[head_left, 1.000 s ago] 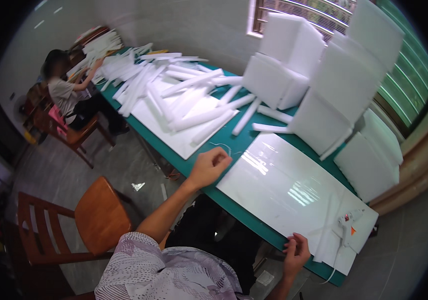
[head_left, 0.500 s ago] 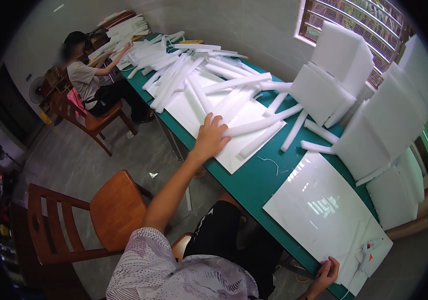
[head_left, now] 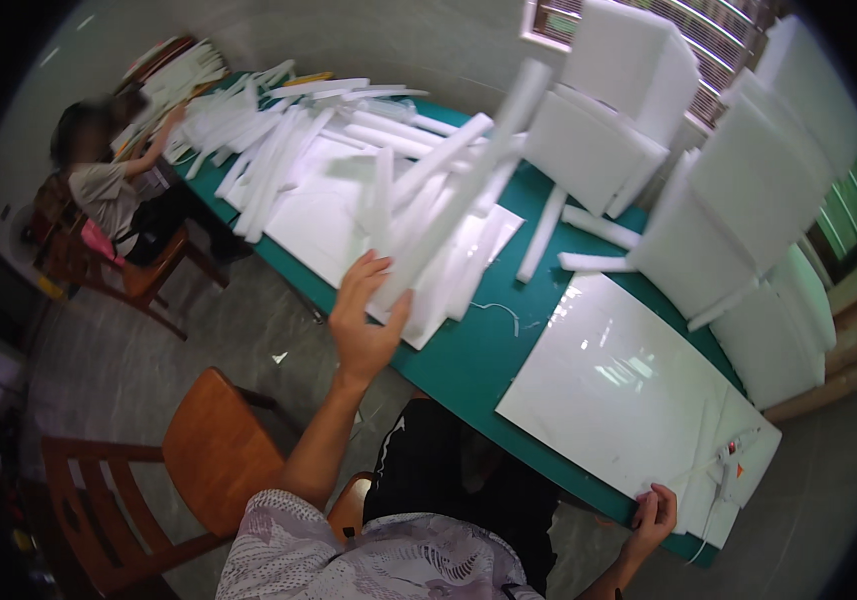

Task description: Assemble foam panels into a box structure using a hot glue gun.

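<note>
My left hand [head_left: 364,318] is closed on the lower end of a long white foam strip [head_left: 474,185], which rises slantwise above the pile and is slightly blurred. Beneath it, several white foam strips [head_left: 279,165] lie loosely over a white board [head_left: 304,235] on the green table. At the near right, my right hand [head_left: 655,512] rests by the front edge of a glossy white board [head_left: 629,370], fingers loosely bent and apart, with nothing visible in them. Just beyond that hand, a glue gun [head_left: 737,447] with a white cord lies on the board.
Large white foam blocks [head_left: 614,130] are stacked along the back under a barred window [head_left: 719,45]. The green table [head_left: 459,365] runs from far left to near right. A wooden chair [head_left: 219,450] stands left of me. Another person [head_left: 114,195] sits at the table's far left.
My left hand has gone from reaching onto the pile to lifting one foam strip by its near end. The view has shifted a little. My right hand stays by the board.
</note>
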`<state>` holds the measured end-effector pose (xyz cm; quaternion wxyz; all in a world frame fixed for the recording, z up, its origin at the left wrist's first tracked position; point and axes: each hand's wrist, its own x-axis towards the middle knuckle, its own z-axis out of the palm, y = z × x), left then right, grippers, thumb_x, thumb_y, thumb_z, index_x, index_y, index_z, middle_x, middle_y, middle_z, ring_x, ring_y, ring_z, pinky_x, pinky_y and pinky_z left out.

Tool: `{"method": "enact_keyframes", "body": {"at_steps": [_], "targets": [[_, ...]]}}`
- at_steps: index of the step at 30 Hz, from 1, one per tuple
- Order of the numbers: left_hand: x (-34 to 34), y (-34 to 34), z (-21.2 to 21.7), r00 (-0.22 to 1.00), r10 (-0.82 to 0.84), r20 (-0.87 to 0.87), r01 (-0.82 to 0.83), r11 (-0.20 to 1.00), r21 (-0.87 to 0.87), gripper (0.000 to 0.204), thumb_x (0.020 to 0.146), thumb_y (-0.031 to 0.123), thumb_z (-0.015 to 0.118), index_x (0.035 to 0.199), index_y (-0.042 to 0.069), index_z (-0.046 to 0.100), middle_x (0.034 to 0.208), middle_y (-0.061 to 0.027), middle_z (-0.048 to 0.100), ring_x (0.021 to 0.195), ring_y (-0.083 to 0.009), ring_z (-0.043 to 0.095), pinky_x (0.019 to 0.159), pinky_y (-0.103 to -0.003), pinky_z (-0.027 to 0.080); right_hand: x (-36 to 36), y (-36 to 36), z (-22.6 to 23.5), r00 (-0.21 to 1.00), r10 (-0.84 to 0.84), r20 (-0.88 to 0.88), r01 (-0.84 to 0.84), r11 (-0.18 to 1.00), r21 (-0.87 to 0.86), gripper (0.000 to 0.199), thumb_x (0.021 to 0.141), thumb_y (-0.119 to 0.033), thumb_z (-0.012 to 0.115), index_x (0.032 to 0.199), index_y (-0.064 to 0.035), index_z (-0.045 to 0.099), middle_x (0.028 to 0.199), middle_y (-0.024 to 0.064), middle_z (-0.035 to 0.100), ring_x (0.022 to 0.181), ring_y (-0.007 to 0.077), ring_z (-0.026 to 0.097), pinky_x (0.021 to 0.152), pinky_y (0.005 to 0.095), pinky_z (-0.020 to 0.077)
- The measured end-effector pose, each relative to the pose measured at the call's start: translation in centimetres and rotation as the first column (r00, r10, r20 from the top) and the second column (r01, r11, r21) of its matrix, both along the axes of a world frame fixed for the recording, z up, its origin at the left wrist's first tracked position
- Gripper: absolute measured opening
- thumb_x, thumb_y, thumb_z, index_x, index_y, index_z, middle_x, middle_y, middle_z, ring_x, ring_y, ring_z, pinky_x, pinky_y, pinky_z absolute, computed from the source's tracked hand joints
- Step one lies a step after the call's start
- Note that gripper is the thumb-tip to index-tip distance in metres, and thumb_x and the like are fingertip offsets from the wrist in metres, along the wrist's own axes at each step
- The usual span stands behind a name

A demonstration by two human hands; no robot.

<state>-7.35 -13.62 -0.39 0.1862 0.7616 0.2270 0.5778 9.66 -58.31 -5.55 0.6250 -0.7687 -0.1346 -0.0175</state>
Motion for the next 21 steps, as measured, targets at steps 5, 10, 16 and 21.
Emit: {"method": "enact_keyframes", "body": {"at_steps": [5, 10, 16, 21], "targets": [[-0.7, -0.2, -2.1, 0.969, 0.059, 0.238, -0.02, 0.986, -0.163, 0.016, 0.083, -0.002, 0.066, 0.098, -0.004, 0.06, 0.122, -0.0179, 0.06, 0.115, -0.0282, 0.058, 0.099, -0.037, 0.043, 0.2, 0.1, 0.1, 1.0, 0.007, -0.01, -0.007, 1.0, 0.013, 0.016, 0.093, -0.013, 0.058, 0.103, 0.0003, 0.061, 0.074, 0.0027, 0.06, 0.051, 0.0023, 0.038, 0.045, 0.0191, 0.0262], [-3.0, 0.3, -2.8, 0.867, 0.058, 0.494, 0.145, 0.92, -0.363, 0.014, 0.089, 0.002, 0.062, 0.1, -0.006, 0.058, 0.114, -0.0116, 0.059, 0.097, -0.0163, 0.056, 0.087, -0.029, 0.046, 0.5, 0.0, 0.1, 0.999, 0.034, -0.035, -0.034, 0.999, 0.015, 0.017, 0.092, -0.012, 0.06, 0.102, 0.0006, 0.061, 0.073, 0.0035, 0.06, 0.05, 0.0022, 0.038, 0.044, 0.0186, 0.0268], [-3.6, -0.7, -1.8, 0.84, 0.124, 0.528, 0.055, 0.949, -0.311, 0.016, 0.09, 0.006, 0.06, 0.1, -0.006, 0.057, 0.116, -0.0125, 0.058, 0.095, -0.0142, 0.056, 0.083, -0.025, 0.046, 0.1, 0.2, 0.8, 0.999, 0.008, -0.032, -0.008, 1.0, 0.001, 0.015, 0.09, -0.01, 0.061, 0.1, 0.001, 0.063, 0.073, 0.0026, 0.062, 0.056, 0.0033, 0.045, 0.05, 0.0188, 0.032], [-3.0, -1.9, -1.7, 0.94, 0.069, 0.334, -0.021, 0.989, -0.144, 0.014, 0.085, 0.008, 0.058, 0.091, -0.004, 0.051, 0.125, -0.0203, 0.055, 0.129, -0.0356, 0.046, 0.102, -0.044, 0.039, -0.1, -0.2, 0.9, 0.997, 0.006, -0.075, -0.004, 1.0, 0.024, 0.015, 0.088, -0.009, 0.064, 0.098, 0.0021, 0.064, 0.075, 0.0031, 0.065, 0.065, 0.0052, 0.054, 0.057, 0.0194, 0.0383]]}}
